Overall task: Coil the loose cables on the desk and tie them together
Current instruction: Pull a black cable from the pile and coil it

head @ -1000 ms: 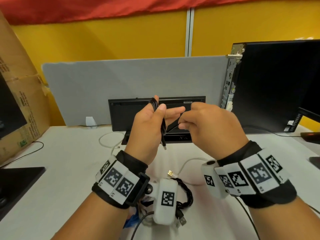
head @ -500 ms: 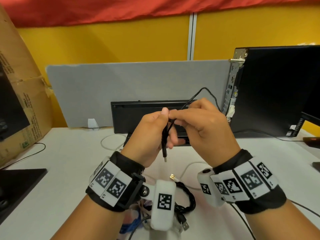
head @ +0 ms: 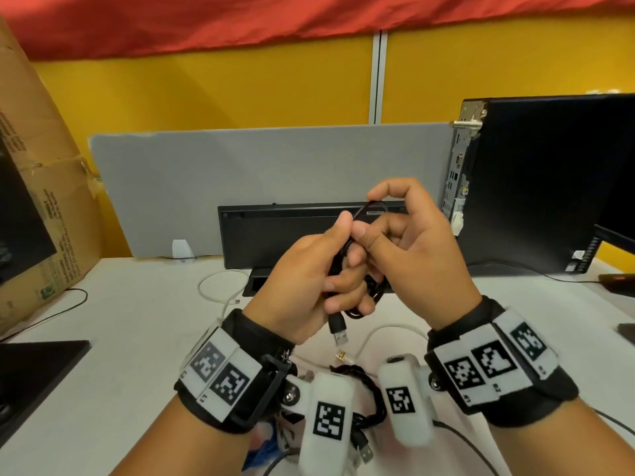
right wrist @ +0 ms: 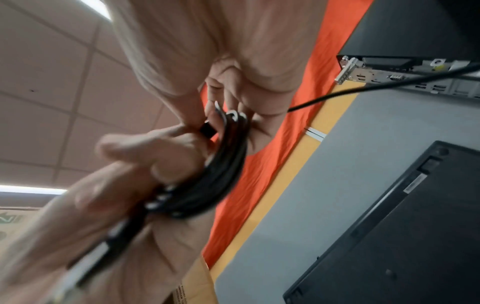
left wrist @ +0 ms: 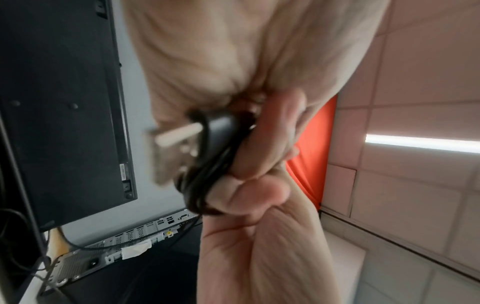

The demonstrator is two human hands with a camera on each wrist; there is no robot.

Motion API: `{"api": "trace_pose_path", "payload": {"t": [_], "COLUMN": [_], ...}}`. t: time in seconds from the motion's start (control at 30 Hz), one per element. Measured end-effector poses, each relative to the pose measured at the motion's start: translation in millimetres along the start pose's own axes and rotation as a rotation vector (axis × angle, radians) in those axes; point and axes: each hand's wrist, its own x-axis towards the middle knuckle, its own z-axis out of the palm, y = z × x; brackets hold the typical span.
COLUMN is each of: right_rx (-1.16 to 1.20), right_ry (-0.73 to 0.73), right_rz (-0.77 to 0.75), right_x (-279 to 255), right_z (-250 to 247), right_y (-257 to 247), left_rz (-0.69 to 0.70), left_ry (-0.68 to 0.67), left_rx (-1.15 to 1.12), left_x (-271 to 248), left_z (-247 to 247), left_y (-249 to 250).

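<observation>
A: Black cable [head: 338, 269] where?
B: Coiled, mid-air above desk [head: 137, 310] middle, USB plug [head: 338, 329] dangling.
A: Grip?
B: Left hand [head: 302, 283] curls round coil; right hand [head: 412, 255] pinches a loop at top.

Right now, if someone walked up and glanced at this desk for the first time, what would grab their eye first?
First, the two hands raised mid-frame over the white desk: the left hand grips a coiled black USB cable, its plug dangling below, while the right hand loops a strand over the top. Behind them, a yellow wall under red cloth stands out, with a black computer tower at right.
</observation>
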Motion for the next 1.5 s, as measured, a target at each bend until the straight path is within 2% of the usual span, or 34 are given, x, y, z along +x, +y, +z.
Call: {"api": "trace_pose_path", "payload": {"t": [0.07,0.17,0.27,0.37,0.57,0.77,0.9,1.03,1.17,1.37,1.5], "right_rx": [-0.110,-0.252,-0.444,-0.648,-0.872,-1.111,-1.088,-0.889,-0.749,-0.830,-0.772], "right_ry": [0.049,0.042,-0.061,-0.190,-0.040,-0.146,-0.214,-0.156,-0.226,-0.418,-0.406], "right_rz": [-0.021,-0.086,-0.156,-0.125,-0.196,-0.105,-0.131,-0.206,-0.159,-0.051,-0.115], "right_x": [0.4,-0.6,-1.1,0.1,-5.6,-5.9,0.5,3.7,4.9,6.6,6.4], "right_z": [-1.1,1.4,2.2,1.6,10.4,7.9,-1.5,-11.3,-17.1,-25.4,-24.0], "right_y": [3.0,6.9,10.5,14.4,15.1,2.1,-0.6,-2.0,-3.0,-3.0,-2.3], "left_rz": [0.040,0.075,0.100,0.095,0.055,0.008,0.027,0.052,0.081,-0.014,-0.003], "left_ry": [0.119,0.267,0.327,0.412,0.462,0.450,0.423,0.404,0.359,0.294,0.309], "left_rx": [0.157,0.372,0.328,0.276,0.277,0.324,0.346,0.329,0.317,0.306,0.321], "left_x": [3.4,6.2,7.3,7.2,6.6,5.7,4.8,4.3,4.7,4.4,2.6], "left_z": [0.5,-2.6,-3.4,-3.0,5.9,12.9,13.4,10.2,8.2,1.4,-3.7], "left_y": [-4.0,-7.0,-8.4,-9.0,-10.2,-11.8,-11.8,-11.3,-11.6,-13.9,-8.0]}}
